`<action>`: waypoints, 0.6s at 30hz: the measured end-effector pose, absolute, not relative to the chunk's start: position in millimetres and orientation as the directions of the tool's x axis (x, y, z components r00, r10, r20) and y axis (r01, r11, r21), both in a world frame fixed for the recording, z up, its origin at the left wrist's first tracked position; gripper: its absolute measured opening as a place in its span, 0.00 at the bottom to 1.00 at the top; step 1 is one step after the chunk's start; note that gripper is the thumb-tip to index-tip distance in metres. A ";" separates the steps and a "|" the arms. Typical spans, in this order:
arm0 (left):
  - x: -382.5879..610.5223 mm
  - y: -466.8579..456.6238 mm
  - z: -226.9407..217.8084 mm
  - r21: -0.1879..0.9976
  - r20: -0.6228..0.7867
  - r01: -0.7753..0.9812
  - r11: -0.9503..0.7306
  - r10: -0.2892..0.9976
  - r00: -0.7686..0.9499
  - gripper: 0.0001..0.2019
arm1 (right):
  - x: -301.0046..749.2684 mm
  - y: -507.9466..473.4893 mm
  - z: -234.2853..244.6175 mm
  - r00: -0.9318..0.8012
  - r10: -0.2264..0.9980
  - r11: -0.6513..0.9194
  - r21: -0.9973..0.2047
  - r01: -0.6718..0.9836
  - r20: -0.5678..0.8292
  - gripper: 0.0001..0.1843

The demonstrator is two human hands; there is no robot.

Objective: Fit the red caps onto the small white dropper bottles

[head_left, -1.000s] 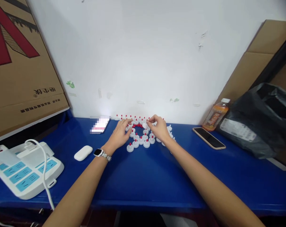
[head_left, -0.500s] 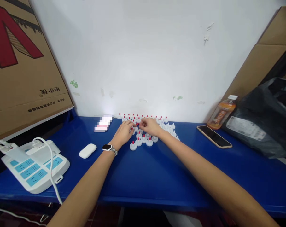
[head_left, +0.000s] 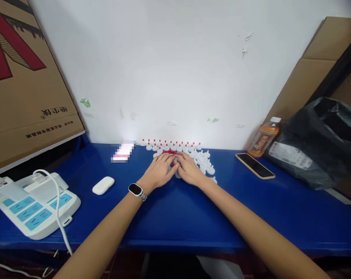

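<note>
Several small white caps with red tips [head_left: 189,149] stand in rows on the blue table [head_left: 175,217] against the white wall, with a little heap of loose red tips [head_left: 167,152] among them. My left hand [head_left: 159,170], a watch on its wrist, and my right hand [head_left: 188,170] lie side by side over the nearest caps, fingers curled down and meeting in the middle. The caps under both hands are hidden. What the fingertips pinch cannot be made out.
A white earbud case [head_left: 103,185] and a white power strip with blue sockets [head_left: 33,207] lie left. A phone [head_left: 254,166], an orange drink bottle [head_left: 263,138] and a black plastic bag [head_left: 323,143] are right. Cardboard boxes [head_left: 24,81] lean at both sides.
Both hands drew back toward me from the back rows and now cover the front caps, closer together. The camera view shifted slightly.
</note>
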State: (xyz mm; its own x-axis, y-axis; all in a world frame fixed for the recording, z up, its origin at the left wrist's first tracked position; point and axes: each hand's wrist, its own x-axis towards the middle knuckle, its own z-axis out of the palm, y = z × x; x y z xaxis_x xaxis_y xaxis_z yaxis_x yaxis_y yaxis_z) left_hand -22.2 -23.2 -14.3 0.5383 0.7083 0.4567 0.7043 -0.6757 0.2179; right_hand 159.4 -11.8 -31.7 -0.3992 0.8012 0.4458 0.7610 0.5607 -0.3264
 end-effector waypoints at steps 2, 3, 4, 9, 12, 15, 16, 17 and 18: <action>-24.7 -22.1 -16.2 0.170 0.438 0.728 -0.664 0.713 0.548 0.22 | 152.4 -13.3 -34.9 -0.406 0.789 0.580 -0.340 0.740 0.462 0.23; -27.3 -20.8 -16.3 0.141 0.433 0.740 -0.658 0.713 0.551 0.22 | 148.5 -13.6 -35.5 -0.408 0.781 0.591 -0.350 0.727 0.473 0.23; -30.5 -19.3 -16.0 0.111 0.430 0.754 -0.648 0.715 0.551 0.21 | 144.5 -13.6 -35.9 -0.408 0.774 0.601 -0.358 0.714 0.485 0.23; -46.5 -7.4 -14.2 -0.005 0.397 0.822 -0.570 0.753 0.525 0.20 | 125.1 -10.5 -38.4 -0.372 0.767 0.598 -0.372 0.710 0.523 0.20; -55.5 1.7 -14.9 -0.035 0.380 0.854 -0.519 0.784 0.492 0.18 | 110.7 -6.0 -40.1 -0.342 0.781 0.572 -0.376 0.729 0.523 0.20; -63.8 9.1 -15.6 -0.015 0.392 0.879 -0.477 0.806 0.444 0.16 | 92.0 0.1 -39.4 -0.304 0.806 0.535 -0.404 0.742 0.509 0.20; -66.3 10.8 -15.7 -0.001 0.406 0.888 -0.460 0.811 0.420 0.16 | 85.2 2.4 -38.7 -0.289 0.815 0.521 -0.418 0.744 0.502 0.20; -68.5 12.0 -15.8 0.016 0.425 0.899 -0.439 0.816 0.391 0.15 | 78.5 4.8 -37.9 -0.275 0.824 0.508 -0.431 0.745 0.496 0.20; -70.5 12.7 -15.8 0.036 0.450 0.909 -0.415 0.819 0.356 0.15 | 71.9 7.4 -37.2 -0.261 0.831 0.496 -0.444 0.746 0.491 0.20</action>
State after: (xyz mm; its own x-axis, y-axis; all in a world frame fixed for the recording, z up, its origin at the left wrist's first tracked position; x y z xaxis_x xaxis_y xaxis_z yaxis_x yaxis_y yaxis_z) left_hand -70.5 12.7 -15.8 0.3559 0.8193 0.4495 0.9093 -0.4146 0.0357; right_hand 71.9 7.4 -37.2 -0.2610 0.8314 0.4906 0.7461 0.4962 -0.4440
